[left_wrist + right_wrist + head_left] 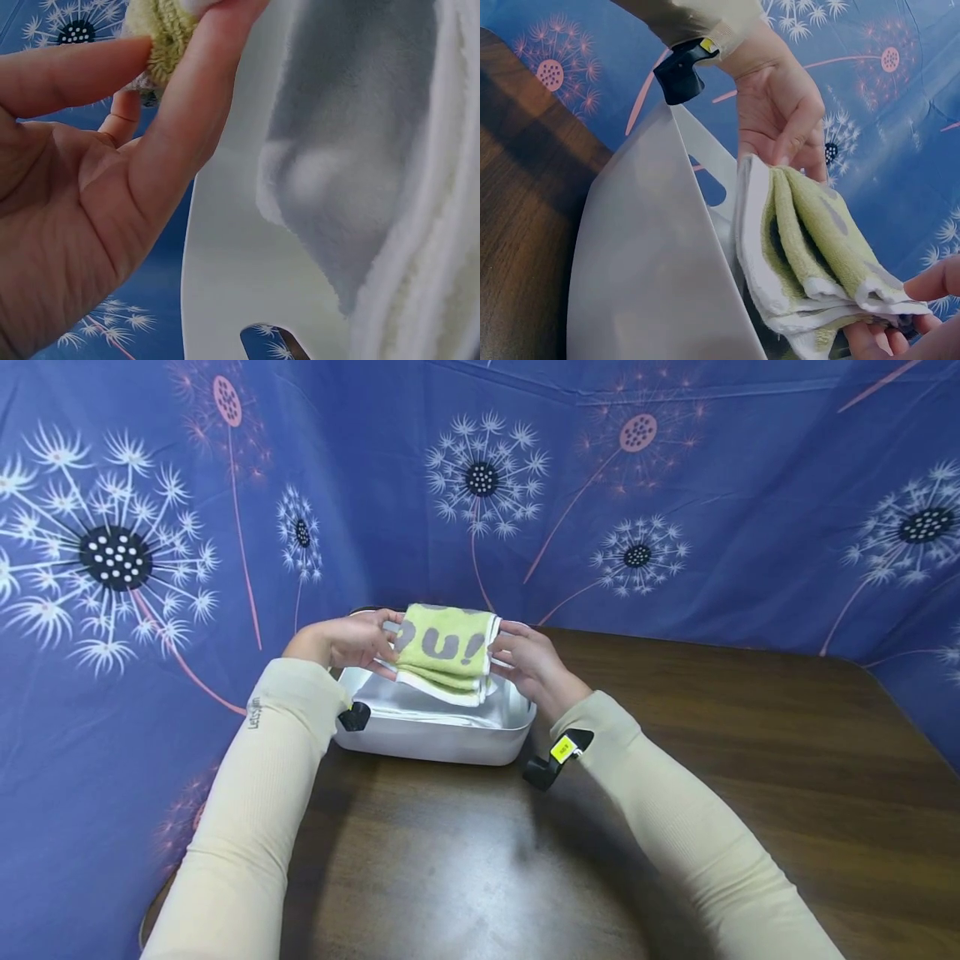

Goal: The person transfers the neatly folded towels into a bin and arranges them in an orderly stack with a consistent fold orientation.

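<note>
Both hands hold a folded yellow-green towel (450, 639) with grey lettering and white edges above a white plastic bin (435, 745). At the towel's left end, my left hand (348, 639) pinches it between thumb and fingers, as the left wrist view also shows on the yellow-green cloth (171, 41). My right hand (536, 662) grips the opposite end, thumb on top and fingers beneath. Several stacked layers of the towel (810, 232) show in the right wrist view. Grey plush fabric with white edges (352, 142) appears beside the bin wall in the left wrist view.
The bin stands on a brown wooden table (750, 752) and has a handle cutout in its end wall (649, 247). A blue curtain with dandelion prints (555, 485) hangs behind the table and along its left side.
</note>
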`<state>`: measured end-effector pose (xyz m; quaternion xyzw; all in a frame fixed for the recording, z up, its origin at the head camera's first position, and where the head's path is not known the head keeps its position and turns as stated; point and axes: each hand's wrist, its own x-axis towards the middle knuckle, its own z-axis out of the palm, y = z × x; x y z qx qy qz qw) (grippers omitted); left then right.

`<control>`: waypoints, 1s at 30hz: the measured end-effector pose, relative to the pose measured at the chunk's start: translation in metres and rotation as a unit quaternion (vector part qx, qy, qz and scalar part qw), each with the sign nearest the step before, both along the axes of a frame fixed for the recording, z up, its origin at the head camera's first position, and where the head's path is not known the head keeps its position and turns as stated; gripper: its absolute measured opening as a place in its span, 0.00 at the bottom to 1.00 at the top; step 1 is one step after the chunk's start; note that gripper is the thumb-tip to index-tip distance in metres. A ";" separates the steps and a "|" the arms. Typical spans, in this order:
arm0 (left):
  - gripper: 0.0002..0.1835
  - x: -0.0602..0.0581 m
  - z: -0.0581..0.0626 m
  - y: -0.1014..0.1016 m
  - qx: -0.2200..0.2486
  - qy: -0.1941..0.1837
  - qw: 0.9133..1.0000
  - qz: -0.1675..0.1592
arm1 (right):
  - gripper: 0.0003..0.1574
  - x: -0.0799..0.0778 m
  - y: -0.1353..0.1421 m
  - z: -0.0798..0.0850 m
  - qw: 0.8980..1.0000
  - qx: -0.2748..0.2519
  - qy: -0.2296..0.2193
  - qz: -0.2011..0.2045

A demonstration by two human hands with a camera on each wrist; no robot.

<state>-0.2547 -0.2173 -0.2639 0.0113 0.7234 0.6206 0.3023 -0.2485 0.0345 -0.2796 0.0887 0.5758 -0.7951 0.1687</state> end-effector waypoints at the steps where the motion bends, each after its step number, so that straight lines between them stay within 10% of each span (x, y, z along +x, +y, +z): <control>1: 0.34 0.000 -0.001 0.000 -0.002 -0.002 1.000 -0.002 | 0.37 0.000 0.000 -0.001 1.000 -0.001 -0.004 0.002; 30: 0.30 -0.002 -0.019 -0.004 -0.154 -0.005 0.988 0.015 | 0.35 -0.004 0.011 -0.016 0.998 0.006 -0.017 0.065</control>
